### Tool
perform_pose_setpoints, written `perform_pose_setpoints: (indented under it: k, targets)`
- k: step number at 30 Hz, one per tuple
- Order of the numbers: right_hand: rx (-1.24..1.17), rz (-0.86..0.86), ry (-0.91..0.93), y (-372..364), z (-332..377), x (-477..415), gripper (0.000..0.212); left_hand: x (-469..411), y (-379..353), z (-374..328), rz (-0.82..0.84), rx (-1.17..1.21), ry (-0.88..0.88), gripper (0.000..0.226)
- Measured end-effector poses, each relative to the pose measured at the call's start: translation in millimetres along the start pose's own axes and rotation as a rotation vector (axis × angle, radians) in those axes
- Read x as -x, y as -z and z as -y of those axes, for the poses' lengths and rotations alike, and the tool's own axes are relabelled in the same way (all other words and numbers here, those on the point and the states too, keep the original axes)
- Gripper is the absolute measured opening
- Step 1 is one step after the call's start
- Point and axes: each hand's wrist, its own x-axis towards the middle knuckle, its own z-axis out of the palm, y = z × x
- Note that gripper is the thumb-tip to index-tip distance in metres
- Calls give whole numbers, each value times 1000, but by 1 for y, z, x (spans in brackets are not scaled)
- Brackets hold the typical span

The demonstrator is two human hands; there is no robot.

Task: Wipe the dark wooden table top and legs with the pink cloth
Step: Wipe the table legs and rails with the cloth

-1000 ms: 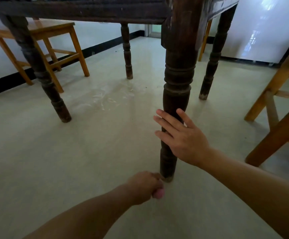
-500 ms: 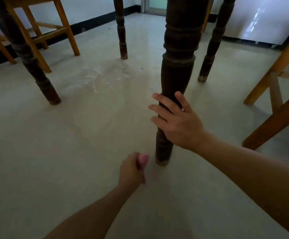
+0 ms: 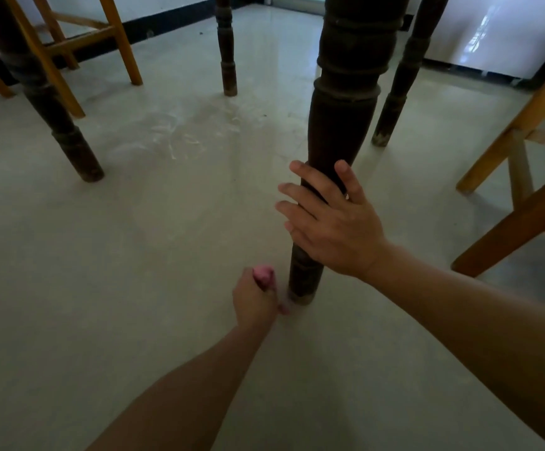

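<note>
The nearest dark turned table leg [image 3: 339,125] stands in the middle of the view, its foot on the pale floor. My right hand [image 3: 333,222] rests on the lower part of this leg with fingers spread and straight. My left hand [image 3: 254,297] is a fist around the bunched pink cloth [image 3: 263,274], low by the foot of the leg, just to its left. A bit of pink also shows under the fist near the floor. The table top is out of view.
Three more dark table legs stand at the left [image 3: 59,125], far middle [image 3: 227,50] and behind right [image 3: 401,79]. Light wooden chairs flank the table at the left [image 3: 69,50] and right [image 3: 525,177]. A scuffed patch marks the floor [image 3: 180,135].
The camera has tilted down and moved closer, so the table top left the view. My left hand with the cloth has shifted around the foot of the leg; my right hand stays on it.
</note>
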Motion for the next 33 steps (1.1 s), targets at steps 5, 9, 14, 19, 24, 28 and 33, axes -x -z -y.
perform_pose_setpoints:
  k: [5,9,14,19,24,28,33]
  targets:
    - [15,-10,-3,1,-2,1,20,40,-20,-8,519,-38,256,24]
    - [7,-22,-3,-2,-2,1,19,18,-22,8,196,-27,296,23]
    - [-2,-32,5,-4,-2,3,16,10,-18,-4,447,-104,274,24]
    - [-3,-20,8,0,-2,3,13,16,22,-2,677,-201,166,41]
    - [-105,221,-12,30,3,3,17,29,107,-60,443,-91,105,35]
    - [-260,636,-97,82,6,-21,34,70,176,-114,351,0,135,35]
    - [-944,862,-725,169,16,-110,50,134,249,-208,335,207,252,34]
